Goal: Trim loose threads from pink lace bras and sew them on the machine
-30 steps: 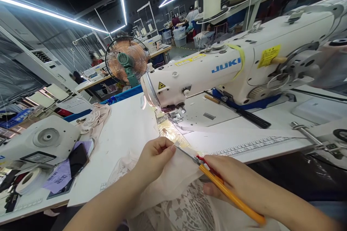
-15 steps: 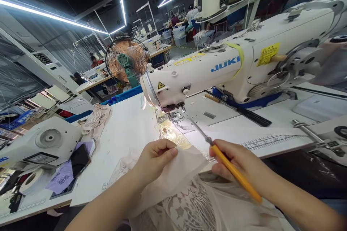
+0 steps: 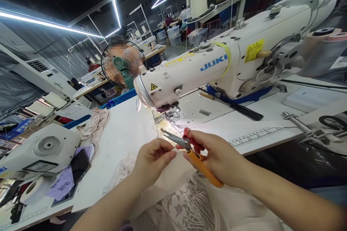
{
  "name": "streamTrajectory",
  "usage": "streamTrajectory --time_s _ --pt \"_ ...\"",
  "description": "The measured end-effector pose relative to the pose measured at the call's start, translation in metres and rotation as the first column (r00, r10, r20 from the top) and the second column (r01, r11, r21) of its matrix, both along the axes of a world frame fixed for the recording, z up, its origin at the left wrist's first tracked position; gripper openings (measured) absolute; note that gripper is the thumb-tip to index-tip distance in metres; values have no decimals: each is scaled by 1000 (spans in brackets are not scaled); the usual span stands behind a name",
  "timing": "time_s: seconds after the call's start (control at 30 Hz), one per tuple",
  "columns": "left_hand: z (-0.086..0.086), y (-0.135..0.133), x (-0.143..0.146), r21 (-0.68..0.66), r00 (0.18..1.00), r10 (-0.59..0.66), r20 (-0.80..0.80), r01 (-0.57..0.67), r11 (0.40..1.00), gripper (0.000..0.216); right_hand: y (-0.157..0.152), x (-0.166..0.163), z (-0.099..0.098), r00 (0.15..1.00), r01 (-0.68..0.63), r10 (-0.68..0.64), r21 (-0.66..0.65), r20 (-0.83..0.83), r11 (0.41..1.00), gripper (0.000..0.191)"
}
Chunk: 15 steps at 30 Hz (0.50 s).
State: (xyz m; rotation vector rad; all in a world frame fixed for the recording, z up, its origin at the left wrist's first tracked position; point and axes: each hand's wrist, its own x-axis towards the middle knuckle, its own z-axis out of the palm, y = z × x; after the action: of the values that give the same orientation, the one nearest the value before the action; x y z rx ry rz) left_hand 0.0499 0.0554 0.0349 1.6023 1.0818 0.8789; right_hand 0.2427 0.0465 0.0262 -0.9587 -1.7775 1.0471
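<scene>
In the head view my left hand (image 3: 154, 160) pinches the edge of a pale beige fabric piece (image 3: 173, 173) between thumb and fingers. A lace panel (image 3: 187, 202) of the same garment hangs below. My right hand (image 3: 217, 155) grips scissors (image 3: 177, 140) with red and orange handles. Their blades point left, slightly apart, above the fingers of my left hand; whether they touch the cloth I cannot tell. Behind both hands stands a white sewing machine (image 3: 173, 79), its needle area lit over a shiny yellowish patch (image 3: 165, 124) on the table.
A black-handled tool (image 3: 246, 111) lies below the machine arm. On the left are a second machine head (image 3: 40, 144), a phone (image 3: 80, 160), a purple paper (image 3: 61, 184) and heaped beige fabric (image 3: 94, 126). A fan (image 3: 120, 63) stands behind the table.
My right hand has moved left and turned the scissors, so the blades now lie above my left hand with the red handle showing. My left hand still pinches the fabric. The view has shifted slightly.
</scene>
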Motion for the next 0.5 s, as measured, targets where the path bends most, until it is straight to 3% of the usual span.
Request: streamTrajectory --time_s 0.2,0.5 --pt "-3 -4 0 253 989 81 -124 -48 966 15 3 -10 4 999 -11 4 -149 -50 989 6" --pt "3 -5 2 575 942 76 -328 135 807 8 4 -12 0 997 66 -60 -176 40 982 10"
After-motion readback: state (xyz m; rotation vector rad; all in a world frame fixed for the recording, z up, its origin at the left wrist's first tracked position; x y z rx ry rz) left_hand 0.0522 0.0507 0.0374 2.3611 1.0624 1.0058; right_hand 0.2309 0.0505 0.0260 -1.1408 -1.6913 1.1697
